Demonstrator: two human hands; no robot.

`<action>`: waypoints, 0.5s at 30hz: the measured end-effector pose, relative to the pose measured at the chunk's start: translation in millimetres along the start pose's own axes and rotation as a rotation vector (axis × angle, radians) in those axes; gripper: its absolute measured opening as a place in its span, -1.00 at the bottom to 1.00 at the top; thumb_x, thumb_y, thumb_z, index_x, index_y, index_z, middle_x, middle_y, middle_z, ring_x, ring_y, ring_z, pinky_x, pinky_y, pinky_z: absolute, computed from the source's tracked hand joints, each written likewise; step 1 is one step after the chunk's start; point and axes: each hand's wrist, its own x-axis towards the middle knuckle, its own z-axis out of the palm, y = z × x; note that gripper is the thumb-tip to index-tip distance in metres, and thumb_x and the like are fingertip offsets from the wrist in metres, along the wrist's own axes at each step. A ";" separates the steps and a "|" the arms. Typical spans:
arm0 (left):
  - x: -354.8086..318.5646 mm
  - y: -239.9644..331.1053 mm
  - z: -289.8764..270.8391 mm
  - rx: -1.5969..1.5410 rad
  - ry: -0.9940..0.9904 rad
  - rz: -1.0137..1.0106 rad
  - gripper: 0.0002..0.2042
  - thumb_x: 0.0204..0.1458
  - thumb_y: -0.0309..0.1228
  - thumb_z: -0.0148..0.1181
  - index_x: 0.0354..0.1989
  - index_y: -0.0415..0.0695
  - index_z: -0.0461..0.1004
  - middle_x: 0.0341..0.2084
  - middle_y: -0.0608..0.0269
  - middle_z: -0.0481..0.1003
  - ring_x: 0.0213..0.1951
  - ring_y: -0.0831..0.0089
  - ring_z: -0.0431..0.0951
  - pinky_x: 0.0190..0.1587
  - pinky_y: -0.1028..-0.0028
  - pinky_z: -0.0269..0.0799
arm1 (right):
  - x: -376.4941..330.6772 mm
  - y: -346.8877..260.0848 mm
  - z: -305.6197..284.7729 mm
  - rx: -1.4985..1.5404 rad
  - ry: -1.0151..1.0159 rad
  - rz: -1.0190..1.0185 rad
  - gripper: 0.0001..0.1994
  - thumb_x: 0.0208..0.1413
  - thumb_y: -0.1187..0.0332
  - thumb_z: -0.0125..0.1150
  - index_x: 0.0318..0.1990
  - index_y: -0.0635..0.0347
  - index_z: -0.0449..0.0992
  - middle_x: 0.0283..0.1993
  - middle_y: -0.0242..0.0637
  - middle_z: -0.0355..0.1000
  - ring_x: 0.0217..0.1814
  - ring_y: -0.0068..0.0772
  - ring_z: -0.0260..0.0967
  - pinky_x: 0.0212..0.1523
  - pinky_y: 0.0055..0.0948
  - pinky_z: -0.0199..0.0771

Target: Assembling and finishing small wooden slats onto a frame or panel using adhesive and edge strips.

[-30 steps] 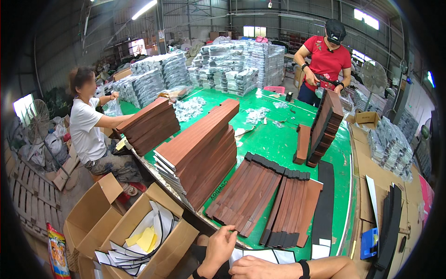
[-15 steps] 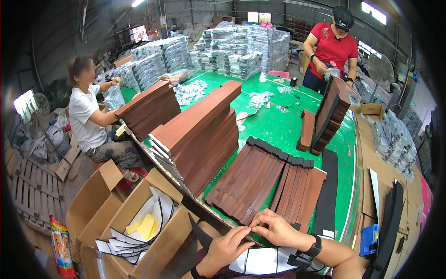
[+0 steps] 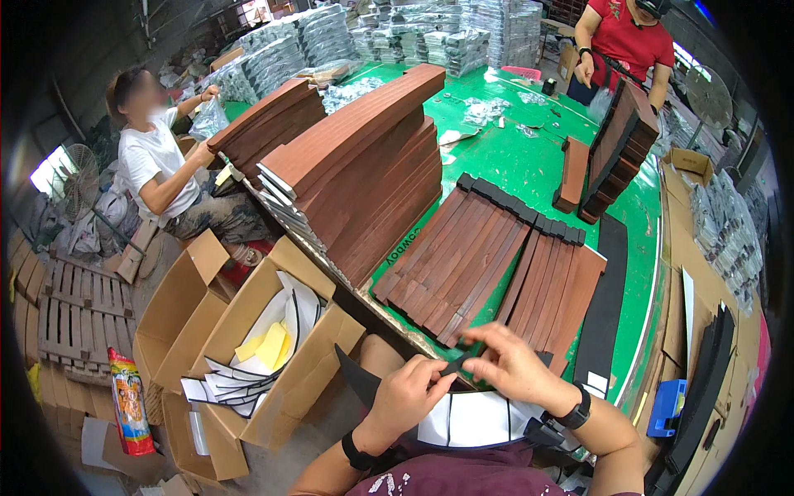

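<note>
My left hand (image 3: 412, 395) is closed, thumb and finger pinching a small black strip (image 3: 456, 362) above my lap. To its right, my right hand (image 3: 514, 364) has its thumb and fingers curled together at the strip's other end; its fingertips are partly blurred. White panels (image 3: 478, 418) with black edging lie on my lap under both hands. A black pointed flap (image 3: 357, 377) sticks out left of my left hand. Just beyond my hands, wood-brown slats (image 3: 463, 264) with black ends lie in two groups on the green table (image 3: 496, 157).
Tall stacks of brown pieces (image 3: 356, 174) stand at the left table edge. An open carton (image 3: 331, 339) holds white panels and yellow sheets. A blue tool (image 3: 667, 408) and black strips (image 3: 703, 388) lie at right. Two co-workers (image 3: 153, 157) (image 3: 628, 41) handle plastic bags.
My right hand has lifted slightly away from the left, and the black strip now shows between them. The view has tilted down, showing more of my lap.
</note>
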 end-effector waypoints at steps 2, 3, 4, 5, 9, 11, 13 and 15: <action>-1.1 1.0 -0.4 0.003 -0.007 -0.061 -0.75 0.07 -0.46 0.39 -0.12 -0.24 0.53 -0.37 0.17 0.55 -0.52 0.44 0.58 -0.45 0.50 0.46 | 4.7 -1.0 -5.3 -0.099 0.185 -0.058 -0.57 0.18 0.40 0.31 0.18 0.32 0.43 0.02 -0.05 0.37 -0.25 -0.22 0.51 -0.21 -0.33 0.55; -0.2 1.3 -0.5 -0.023 0.020 -0.131 -0.75 0.07 -0.47 0.38 -0.11 -0.25 0.53 -0.34 0.14 0.57 -0.51 0.44 0.59 -0.44 0.51 0.47 | 7.7 -8.0 -10.4 -0.149 0.198 0.002 -0.56 0.14 0.40 0.33 0.15 0.35 0.45 0.05 -0.02 0.37 -0.09 -0.13 0.48 -0.07 -0.28 0.53; 0.1 1.6 -0.5 -0.047 0.048 -0.201 -0.75 0.07 -0.47 0.38 -0.11 -0.26 0.53 -0.31 0.11 0.59 -0.49 0.45 0.60 -0.43 0.51 0.48 | 10.2 -4.8 -10.7 -0.144 0.197 0.002 -0.56 0.14 0.40 0.33 0.15 0.35 0.45 0.05 -0.02 0.37 -0.09 -0.13 0.48 -0.07 -0.28 0.53; -0.9 -1.0 1.6 -0.132 0.042 -0.242 -0.77 0.10 -0.47 0.36 -0.11 -0.28 0.53 -0.22 0.05 0.61 -0.46 0.44 0.62 -0.40 0.51 0.51 | 13.7 2.3 -10.1 -0.315 0.203 -0.086 -0.56 0.11 0.39 0.34 0.13 0.37 0.47 0.08 -0.01 0.37 0.02 -0.07 0.42 0.04 -0.23 0.47; 5.5 2.7 17.0 -0.108 0.075 -0.171 -0.78 0.10 -0.46 0.36 -0.14 -0.29 0.53 -0.16 0.00 0.62 -0.44 0.39 0.64 -0.37 0.50 0.53 | 15.3 26.6 -1.1 -0.521 0.153 -0.162 -0.57 0.00 0.35 0.40 0.03 0.35 0.53 0.21 0.01 0.31 0.34 0.11 0.18 0.32 0.00 0.20; 7.2 5.6 18.5 -0.101 0.057 -0.152 -0.77 0.12 -0.42 0.35 -0.14 -0.29 0.53 -0.23 0.04 0.61 -0.49 0.38 0.61 -0.44 0.46 0.50 | 14.3 29.7 -0.6 -0.525 0.164 -0.168 -0.59 -0.01 0.36 0.39 0.00 0.34 0.54 0.20 0.00 0.31 0.36 0.11 0.17 0.33 0.02 0.19; 8.0 8.8 18.8 -0.093 0.035 -0.134 -0.77 0.13 -0.39 0.34 -0.14 -0.28 0.53 -0.30 0.08 0.59 -0.54 0.37 0.59 -0.50 0.42 0.48 | 12.0 31.0 -2.0 -0.479 0.200 -0.146 -0.66 -0.02 0.40 0.35 -0.06 0.31 0.54 0.17 -0.01 0.31 0.38 0.11 0.16 0.34 0.02 0.16; 11.5 10.8 20.9 0.013 0.081 -0.100 -0.78 0.10 -0.37 0.36 -0.20 -0.24 0.53 -0.40 0.16 0.55 -0.54 0.34 0.56 -0.50 0.37 0.46 | 10.7 35.5 2.1 -0.478 0.230 -0.164 -0.66 -0.04 0.43 0.33 -0.06 0.29 0.54 0.15 -0.02 0.31 0.38 0.11 0.16 0.34 0.01 0.16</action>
